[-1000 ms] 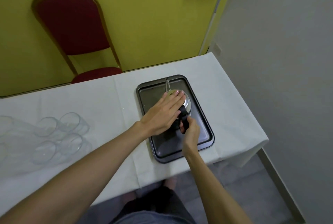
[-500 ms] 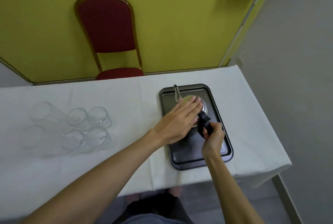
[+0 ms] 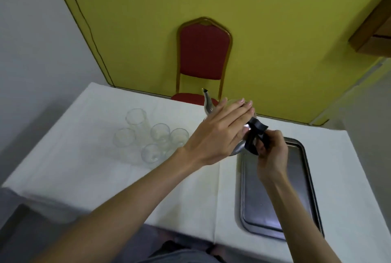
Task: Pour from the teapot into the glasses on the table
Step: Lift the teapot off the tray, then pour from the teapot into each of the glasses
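A silver teapot [image 3: 207, 105] with a black handle hangs in the air above the table, its spout pointing up and to the left. My right hand [image 3: 271, 152] is shut on the black handle. My left hand [image 3: 220, 133] lies flat on top of the teapot's lid with fingers together, hiding most of the pot. Several clear glasses [image 3: 160, 135] stand clustered on the white tablecloth to the left of the teapot; the tallest glass [image 3: 136, 121] is at the back.
A dark metal tray [image 3: 304, 195] lies on the table's right side under my right forearm. The table [image 3: 88, 167] has a white cloth. A red chair [image 3: 204, 55] stands behind it against the yellow wall. A wooden shelf [image 3: 372, 36] juts out at upper right.
The teapot has been lifted off the tray and carried left toward the glasses, both hands still on it. The view has swung left, so the tray now sits at the right.
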A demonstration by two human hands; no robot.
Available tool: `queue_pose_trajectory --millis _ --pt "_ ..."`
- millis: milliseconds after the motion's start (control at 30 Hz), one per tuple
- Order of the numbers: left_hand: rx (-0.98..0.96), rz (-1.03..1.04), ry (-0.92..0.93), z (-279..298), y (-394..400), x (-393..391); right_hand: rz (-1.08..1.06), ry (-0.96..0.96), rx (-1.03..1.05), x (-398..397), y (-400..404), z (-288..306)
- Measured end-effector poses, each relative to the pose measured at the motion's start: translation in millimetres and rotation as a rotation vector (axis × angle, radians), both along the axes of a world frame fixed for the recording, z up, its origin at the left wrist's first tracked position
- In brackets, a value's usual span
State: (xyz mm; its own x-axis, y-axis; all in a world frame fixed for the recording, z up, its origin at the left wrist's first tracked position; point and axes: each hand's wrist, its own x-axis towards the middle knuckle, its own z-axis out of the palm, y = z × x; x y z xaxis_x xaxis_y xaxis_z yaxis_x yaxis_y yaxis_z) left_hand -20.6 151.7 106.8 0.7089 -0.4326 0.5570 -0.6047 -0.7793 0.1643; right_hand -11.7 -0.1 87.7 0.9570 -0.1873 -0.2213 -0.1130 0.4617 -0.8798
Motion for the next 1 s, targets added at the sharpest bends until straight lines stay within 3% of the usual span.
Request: queue_pose_trajectory --millis 133,433,800,1000 --pt "-0.013 0.102 -0.012 5 37 -9 0.114 0.009 0.001 9 35 -3" --pt "-0.08 0.249 0.08 -18 95 -26 0.295 0.071 -0.214 15 90 -10" --pt "-0.37 0.29 0.229 -41 117 -33 0.382 0.111 -0.444 24 116 0" --pt "-0.427 0.3 0.259 -47 125 -33 0.405 0.115 -0.495 28 123 0"
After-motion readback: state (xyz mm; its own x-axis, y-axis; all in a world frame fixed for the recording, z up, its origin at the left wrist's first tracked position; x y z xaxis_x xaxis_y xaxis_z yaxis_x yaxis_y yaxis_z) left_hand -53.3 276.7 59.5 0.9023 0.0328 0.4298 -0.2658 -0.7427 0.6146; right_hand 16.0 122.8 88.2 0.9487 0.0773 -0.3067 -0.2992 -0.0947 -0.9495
